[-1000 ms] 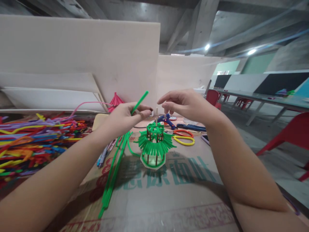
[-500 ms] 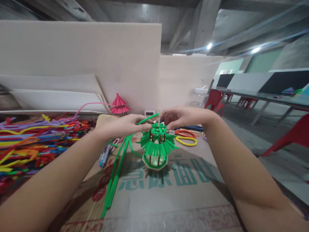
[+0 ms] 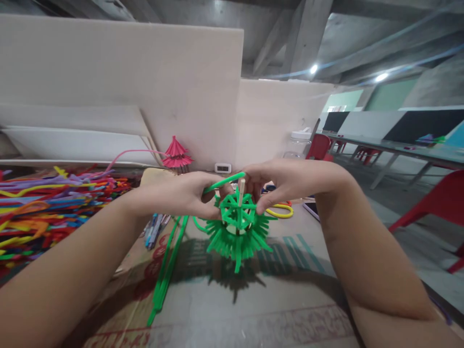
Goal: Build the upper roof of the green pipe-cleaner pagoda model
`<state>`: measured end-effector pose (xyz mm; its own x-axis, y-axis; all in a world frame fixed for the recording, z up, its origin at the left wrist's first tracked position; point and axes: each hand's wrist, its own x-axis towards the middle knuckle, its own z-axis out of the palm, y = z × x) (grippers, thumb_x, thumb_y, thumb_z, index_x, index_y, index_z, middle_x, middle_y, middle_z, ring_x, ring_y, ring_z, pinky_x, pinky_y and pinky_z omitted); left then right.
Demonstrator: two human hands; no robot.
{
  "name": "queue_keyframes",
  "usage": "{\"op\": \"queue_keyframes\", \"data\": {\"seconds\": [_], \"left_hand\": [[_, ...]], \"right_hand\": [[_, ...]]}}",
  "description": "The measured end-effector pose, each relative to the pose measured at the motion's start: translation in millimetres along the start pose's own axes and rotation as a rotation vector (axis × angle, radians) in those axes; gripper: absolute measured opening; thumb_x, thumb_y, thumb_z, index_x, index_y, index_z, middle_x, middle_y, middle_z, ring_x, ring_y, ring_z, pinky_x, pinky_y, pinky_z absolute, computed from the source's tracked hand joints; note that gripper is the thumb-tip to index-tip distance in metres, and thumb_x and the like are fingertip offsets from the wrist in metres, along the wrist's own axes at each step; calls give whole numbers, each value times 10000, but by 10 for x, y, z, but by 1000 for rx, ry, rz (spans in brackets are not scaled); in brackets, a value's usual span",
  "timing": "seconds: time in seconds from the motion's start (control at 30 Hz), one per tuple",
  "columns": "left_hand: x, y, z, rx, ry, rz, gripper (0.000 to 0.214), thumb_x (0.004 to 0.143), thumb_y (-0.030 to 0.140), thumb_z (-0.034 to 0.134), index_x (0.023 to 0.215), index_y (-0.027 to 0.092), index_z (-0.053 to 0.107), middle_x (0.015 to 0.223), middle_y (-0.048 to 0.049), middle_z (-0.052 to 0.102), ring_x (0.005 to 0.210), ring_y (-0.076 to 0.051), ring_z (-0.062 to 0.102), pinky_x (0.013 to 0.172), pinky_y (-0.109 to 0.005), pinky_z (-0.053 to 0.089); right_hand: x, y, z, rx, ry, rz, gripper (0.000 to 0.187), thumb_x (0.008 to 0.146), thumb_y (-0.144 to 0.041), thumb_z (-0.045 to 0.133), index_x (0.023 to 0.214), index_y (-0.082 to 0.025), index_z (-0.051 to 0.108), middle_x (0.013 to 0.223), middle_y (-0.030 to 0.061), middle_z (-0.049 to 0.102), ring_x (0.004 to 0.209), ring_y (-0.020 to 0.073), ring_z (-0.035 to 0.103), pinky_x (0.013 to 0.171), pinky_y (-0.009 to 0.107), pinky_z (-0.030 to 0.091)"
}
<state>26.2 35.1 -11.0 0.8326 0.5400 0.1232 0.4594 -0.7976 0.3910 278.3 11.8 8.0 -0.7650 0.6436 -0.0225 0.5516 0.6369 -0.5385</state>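
Note:
In the middle of the head view, a green pipe-cleaner pavilion model (image 3: 237, 241) leans toward me, its fringed roof facing the camera. A thin wooden stick (image 3: 241, 192) stands out of its latticed top. My left hand (image 3: 184, 195) is closed on the model's left side, thumb against the upper ring. Between its thumb and fingers a green pipe cleaner (image 3: 227, 181) juts up to the right. On the other side, my right hand (image 3: 286, 181) grips the upper ring, with the thumb at the edge. Some fingertips are hidden behind the model. The model's base is out of sight beneath the roof.
Loose green pipe cleaners (image 3: 165, 282) lie on the cardboard (image 3: 261, 314), beside several pens (image 3: 155, 232). A colourful pipe-cleaner pile (image 3: 61, 208) fills the left. Behind are a pink pavilion (image 3: 177, 154), a small digital clock (image 3: 223, 168) and a jar (image 3: 299, 144). Yellow-handled scissors (image 3: 281, 212) lie right.
The pavilion model has tipped toward me, so its top lattice shows and its base is hidden. Both hands have come nearer with it, now gripping its sides.

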Motion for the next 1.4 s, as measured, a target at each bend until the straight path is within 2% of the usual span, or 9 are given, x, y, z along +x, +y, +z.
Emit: {"op": "queue_keyframes", "data": {"seconds": [0.13,0.27,0.4,0.6,0.83,1.13,1.23,1.3,1.4], "left_hand": [[-52,86,-3,11,100,97,262,775,205,616,1024,181,695,777,44,590,586,-78,458,538,-190,347],[-51,129,7,70,214,170,204,833,246,609,1010,172,676,862,8,646,676,-106,535,590,-199,386],[-45,98,45,111,335,170,162,898,304,605,989,177,650,841,12,640,666,-109,537,597,-201,397],[-49,43,104,167,491,176,152,887,252,636,1026,194,654,883,19,681,703,-111,591,675,-205,446],[-95,54,73,218,500,244,153,908,239,640,1054,200,656,964,-2,715,801,-131,647,718,-209,466],[-98,58,57,176,459,140,199,891,319,655,1040,187,668,951,-26,718,799,-150,640,728,-236,467],[-86,110,36,114,427,105,198,875,310,638,1022,182,675,879,-11,696,740,-144,612,661,-233,451],[-81,131,23,19,365,26,220,880,325,630,1038,179,674,851,-7,683,722,-145,603,637,-238,450],[-71,98,8,-209,341,-98,399,885,404,663,1217,189,618,978,-33,681,823,-165,633,677,-251,488]], "right_hand": [[-91,-94,-31,-109,61,-11,276,846,-310,736,1093,-202,677,947,22,734,831,163,663,692,268,503],[-90,-42,-46,-139,198,-14,165,881,-286,669,1005,-204,743,865,4,742,744,137,638,634,248,469],[-31,46,-50,-123,325,-62,167,879,-220,610,952,-187,756,815,-2,712,737,127,607,646,243,452],[-13,35,-32,-185,471,-167,169,865,-173,600,895,-191,765,778,-12,685,725,118,585,661,234,443],[-56,-124,1,-166,515,-230,210,859,-100,579,909,-192,761,812,-15,699,728,104,595,668,218,456],[-44,-95,-7,-177,496,-161,165,858,-147,581,883,-201,735,788,-7,672,735,131,563,707,259,449],[-22,-66,-7,-152,491,-155,162,854,-158,584,889,-200,736,794,-4,675,745,135,562,716,262,451],[32,1,-6,-85,466,-134,147,856,-184,592,905,-188,731,799,1,678,751,137,572,703,257,452],[183,210,10,130,364,-76,164,870,-293,613,923,-167,705,816,17,684,751,144,592,675,255,461]]}}
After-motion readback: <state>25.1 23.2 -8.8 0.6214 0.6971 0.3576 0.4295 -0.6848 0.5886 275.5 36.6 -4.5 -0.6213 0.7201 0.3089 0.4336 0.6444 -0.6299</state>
